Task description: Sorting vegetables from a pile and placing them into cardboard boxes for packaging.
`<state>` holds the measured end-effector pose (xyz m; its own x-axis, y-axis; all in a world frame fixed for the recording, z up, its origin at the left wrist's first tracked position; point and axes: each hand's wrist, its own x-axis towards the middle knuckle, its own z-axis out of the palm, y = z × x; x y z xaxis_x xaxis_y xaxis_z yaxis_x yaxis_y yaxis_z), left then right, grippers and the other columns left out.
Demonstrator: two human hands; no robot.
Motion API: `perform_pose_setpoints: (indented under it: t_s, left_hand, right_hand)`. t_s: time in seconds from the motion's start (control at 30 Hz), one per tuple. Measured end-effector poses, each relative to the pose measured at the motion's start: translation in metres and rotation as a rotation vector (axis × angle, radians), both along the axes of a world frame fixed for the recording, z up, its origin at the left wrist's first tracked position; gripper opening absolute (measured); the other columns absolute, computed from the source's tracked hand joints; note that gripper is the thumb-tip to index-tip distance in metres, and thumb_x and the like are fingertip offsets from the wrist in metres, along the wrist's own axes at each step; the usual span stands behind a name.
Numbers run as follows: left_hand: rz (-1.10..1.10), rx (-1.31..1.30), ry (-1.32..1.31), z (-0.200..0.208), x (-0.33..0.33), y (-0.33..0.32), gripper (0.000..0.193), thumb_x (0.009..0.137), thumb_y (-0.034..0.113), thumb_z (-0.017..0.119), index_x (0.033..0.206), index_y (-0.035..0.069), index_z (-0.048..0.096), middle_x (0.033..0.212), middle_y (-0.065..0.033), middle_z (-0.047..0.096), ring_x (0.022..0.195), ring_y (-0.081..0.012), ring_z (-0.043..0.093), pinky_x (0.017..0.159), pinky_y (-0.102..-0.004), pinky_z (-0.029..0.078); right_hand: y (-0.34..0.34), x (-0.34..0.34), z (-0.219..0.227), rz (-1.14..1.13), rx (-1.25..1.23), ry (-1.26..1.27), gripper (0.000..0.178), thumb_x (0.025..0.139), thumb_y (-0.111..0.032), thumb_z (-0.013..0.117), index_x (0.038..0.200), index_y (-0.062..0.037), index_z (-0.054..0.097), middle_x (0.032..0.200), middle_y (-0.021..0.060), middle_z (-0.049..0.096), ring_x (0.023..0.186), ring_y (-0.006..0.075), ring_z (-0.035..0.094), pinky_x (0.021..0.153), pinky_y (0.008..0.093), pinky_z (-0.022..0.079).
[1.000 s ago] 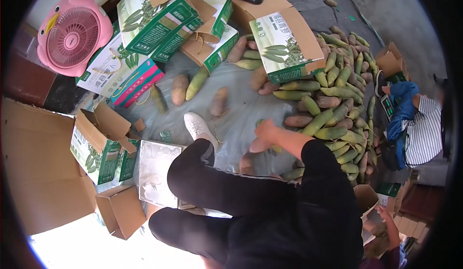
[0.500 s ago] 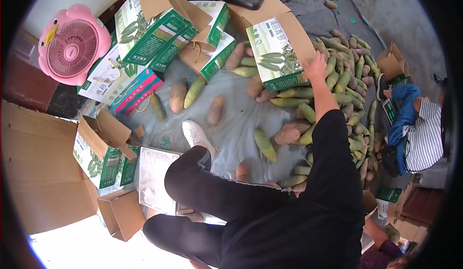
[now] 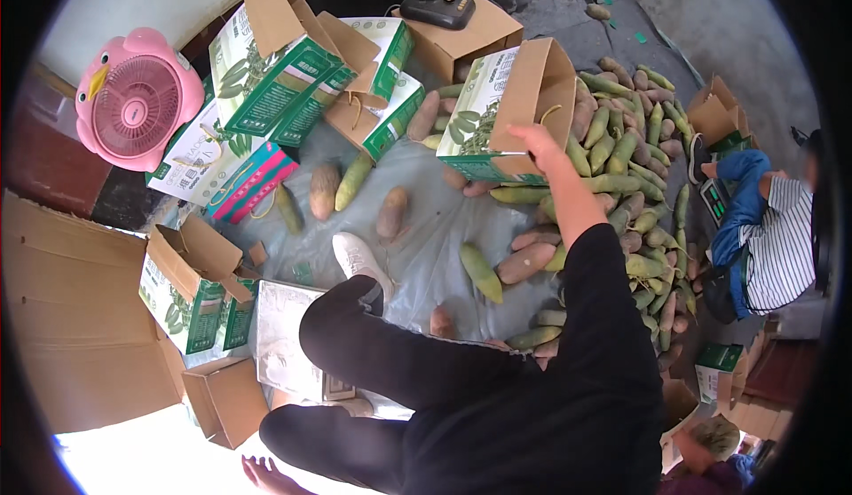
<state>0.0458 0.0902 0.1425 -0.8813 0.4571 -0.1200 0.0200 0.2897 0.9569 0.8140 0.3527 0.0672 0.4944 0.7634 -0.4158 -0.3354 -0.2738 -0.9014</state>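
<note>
My right hand (image 3: 538, 145) grips the near edge of an open white-and-green cardboard carton (image 3: 479, 140), which has brown flaps and a yellow cord handle. The carton rests tilted against a big heap of green-and-reddish-brown radishes (image 3: 621, 153); its inside is mostly hidden. At the bottom edge, my left hand (image 3: 268, 477) shows with fingers apart and nothing in it, below my black-clad knee. Several loose radishes, one a green radish (image 3: 481, 271), lie on the plastic sheet (image 3: 426, 229) between my white shoe (image 3: 362, 260) and the heap.
More cartons (image 3: 284, 74) stand at the upper left beside a pink fan (image 3: 138, 96). A smaller carton (image 3: 191, 291) and a white-topped platform (image 3: 282, 335) are left of my legs. A person in a striped shirt (image 3: 781, 247) sits at the right; another person (image 3: 710, 446) is at the lower right.
My right hand has moved left and slightly down along the carton. The carton has turned, so its opening and cord now show. My left hand has come into view at the bottom.
</note>
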Motion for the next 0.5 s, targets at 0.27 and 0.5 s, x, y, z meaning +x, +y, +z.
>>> perform_pose_setpoints:
  t_s: [0.27,0.5]
  left_hand:
    - [-0.42,0.08,0.319,0.076,0.067,0.059,0.027,0.091,0.022,0.054,0.11,0.003,0.056,0.084,-0.0019,0.054,0.075,-0.0103,0.048,0.074,-0.0276,0.041]
    - [-0.783,0.187,0.214,0.063,0.091,0.072,0.019,0.09,0.006,0.055,0.108,0.0,0.057,0.088,-0.0022,0.056,0.076,-0.01,0.051,0.071,-0.023,0.043]
  right_hand:
    - [-0.011,-0.076,-0.019,-0.047,0.04,-0.246,0.028,0.079,-0.008,0.06,0.105,0.0031,0.061,0.095,0.0106,0.065,0.084,0.0198,0.061,0.074,0.0333,0.048]
    - [-0.066,-0.167,0.019,-0.128,0.257,-0.187,0.028,0.082,-0.012,0.059,0.105,0.0031,0.06,0.091,0.0072,0.065,0.081,0.0165,0.06,0.073,0.0311,0.047]
